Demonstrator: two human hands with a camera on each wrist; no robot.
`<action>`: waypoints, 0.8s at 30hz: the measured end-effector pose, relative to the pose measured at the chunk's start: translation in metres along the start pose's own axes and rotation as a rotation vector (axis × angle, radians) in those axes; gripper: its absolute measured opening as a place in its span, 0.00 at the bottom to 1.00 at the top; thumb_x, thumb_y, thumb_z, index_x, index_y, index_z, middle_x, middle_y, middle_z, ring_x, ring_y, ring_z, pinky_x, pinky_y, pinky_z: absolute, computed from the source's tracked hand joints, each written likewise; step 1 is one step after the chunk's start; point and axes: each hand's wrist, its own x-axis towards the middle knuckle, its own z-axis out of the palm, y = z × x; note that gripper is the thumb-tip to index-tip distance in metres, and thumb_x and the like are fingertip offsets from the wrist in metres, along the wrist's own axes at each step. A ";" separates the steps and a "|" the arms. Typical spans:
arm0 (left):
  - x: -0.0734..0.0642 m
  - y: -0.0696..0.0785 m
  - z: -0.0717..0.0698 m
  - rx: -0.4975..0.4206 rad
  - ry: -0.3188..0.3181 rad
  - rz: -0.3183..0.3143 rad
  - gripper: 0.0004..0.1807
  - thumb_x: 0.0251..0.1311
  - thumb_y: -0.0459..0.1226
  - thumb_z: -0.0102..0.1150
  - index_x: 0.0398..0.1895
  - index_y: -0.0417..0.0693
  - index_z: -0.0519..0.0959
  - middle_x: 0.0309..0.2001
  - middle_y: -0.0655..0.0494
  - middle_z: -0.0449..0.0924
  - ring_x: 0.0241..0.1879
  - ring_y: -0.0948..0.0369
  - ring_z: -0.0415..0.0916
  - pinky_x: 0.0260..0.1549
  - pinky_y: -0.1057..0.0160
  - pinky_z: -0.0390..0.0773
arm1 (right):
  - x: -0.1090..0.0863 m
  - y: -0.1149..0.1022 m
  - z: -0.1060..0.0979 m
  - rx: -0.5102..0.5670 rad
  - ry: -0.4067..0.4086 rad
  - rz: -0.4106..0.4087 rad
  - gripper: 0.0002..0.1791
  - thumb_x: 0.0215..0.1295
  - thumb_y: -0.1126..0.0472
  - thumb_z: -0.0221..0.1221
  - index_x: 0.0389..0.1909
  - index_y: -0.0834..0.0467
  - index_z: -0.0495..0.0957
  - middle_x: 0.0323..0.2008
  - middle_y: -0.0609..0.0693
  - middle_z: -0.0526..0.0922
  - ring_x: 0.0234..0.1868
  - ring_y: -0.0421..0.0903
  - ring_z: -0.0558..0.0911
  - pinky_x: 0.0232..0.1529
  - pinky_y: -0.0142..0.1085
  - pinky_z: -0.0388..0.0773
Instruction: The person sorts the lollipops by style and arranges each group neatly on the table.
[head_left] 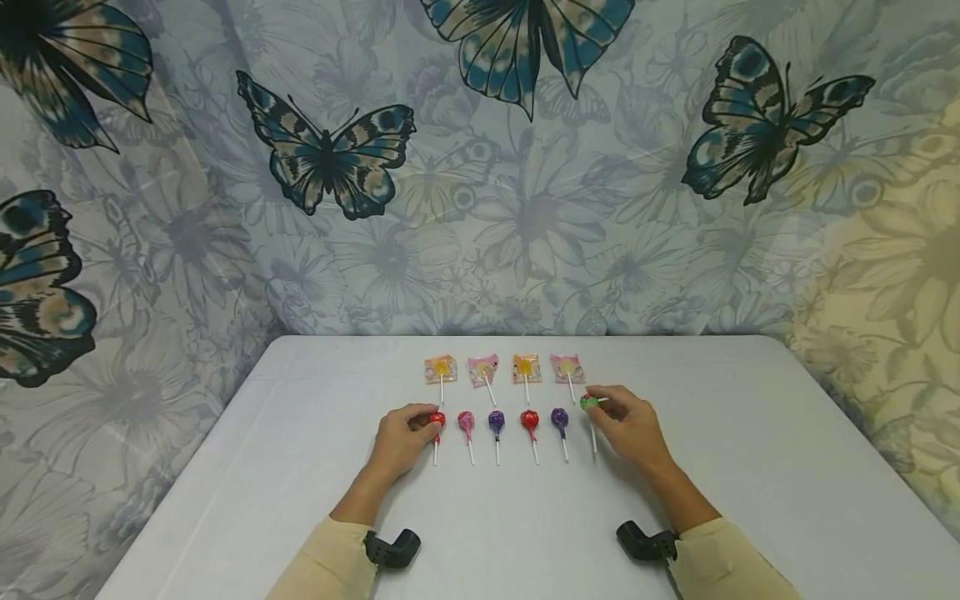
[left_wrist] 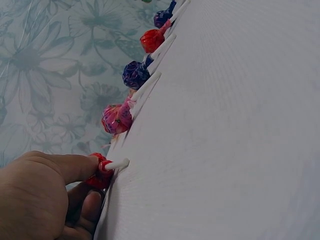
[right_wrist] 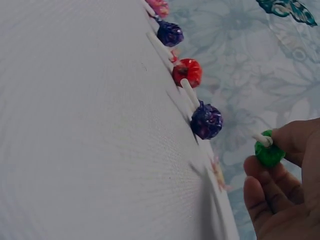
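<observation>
At the left end of a row of round wrapped lollipops, my left hand (head_left: 401,437) pinches the head of a red lollipop (left_wrist: 100,172) between thumb and fingers. That lollipop's white stick points toward the front of the table. A green lollipop (right_wrist: 270,151) is pinched by its head in my right hand (head_left: 632,427), raised off the tabletop at the row's right end. Between the hands lie a pink lollipop (head_left: 466,422), a purple lollipop (head_left: 497,423), another red lollipop (head_left: 529,420) and a second purple lollipop (head_left: 559,420), sticks facing the front.
Behind the row lie several flat lollipops in clear wrappers, among them an orange one (head_left: 441,368) and a pink one (head_left: 567,367). All are on a white table (head_left: 495,525). A butterfly-patterned cloth (head_left: 525,225) hangs behind the table's far edge.
</observation>
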 end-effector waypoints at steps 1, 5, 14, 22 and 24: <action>0.000 0.000 0.000 0.000 -0.001 0.002 0.14 0.55 0.30 0.67 0.46 0.41 0.84 0.32 0.57 0.78 0.31 0.61 0.72 0.30 0.66 0.74 | 0.000 0.000 0.000 -0.006 -0.003 0.004 0.14 0.57 0.74 0.64 0.45 0.68 0.81 0.39 0.57 0.83 0.35 0.48 0.82 0.38 0.32 0.78; 0.000 0.001 0.000 -0.009 0.002 -0.001 0.14 0.55 0.29 0.67 0.46 0.41 0.84 0.31 0.57 0.78 0.31 0.61 0.72 0.29 0.66 0.74 | -0.002 0.002 0.002 -0.020 -0.020 0.041 0.14 0.56 0.75 0.64 0.45 0.67 0.81 0.39 0.56 0.84 0.36 0.51 0.83 0.38 0.37 0.79; 0.000 0.003 0.000 -0.004 0.003 -0.001 0.14 0.56 0.30 0.67 0.46 0.41 0.84 0.31 0.57 0.78 0.31 0.61 0.72 0.29 0.66 0.73 | -0.003 0.007 0.006 -0.081 -0.060 0.139 0.14 0.58 0.70 0.65 0.46 0.65 0.82 0.37 0.55 0.84 0.37 0.52 0.82 0.39 0.42 0.78; 0.000 0.002 -0.001 -0.008 0.005 -0.002 0.14 0.55 0.29 0.67 0.46 0.41 0.84 0.32 0.57 0.79 0.31 0.61 0.72 0.28 0.67 0.74 | -0.004 0.013 0.007 -0.159 -0.122 0.227 0.15 0.60 0.65 0.65 0.48 0.62 0.82 0.40 0.55 0.84 0.38 0.50 0.81 0.40 0.45 0.77; 0.000 0.002 -0.002 -0.010 0.003 -0.001 0.14 0.55 0.29 0.67 0.46 0.40 0.84 0.31 0.57 0.79 0.30 0.61 0.72 0.28 0.67 0.74 | -0.004 0.013 0.007 -0.173 -0.130 0.231 0.15 0.60 0.64 0.65 0.48 0.62 0.82 0.41 0.56 0.84 0.38 0.50 0.81 0.40 0.45 0.77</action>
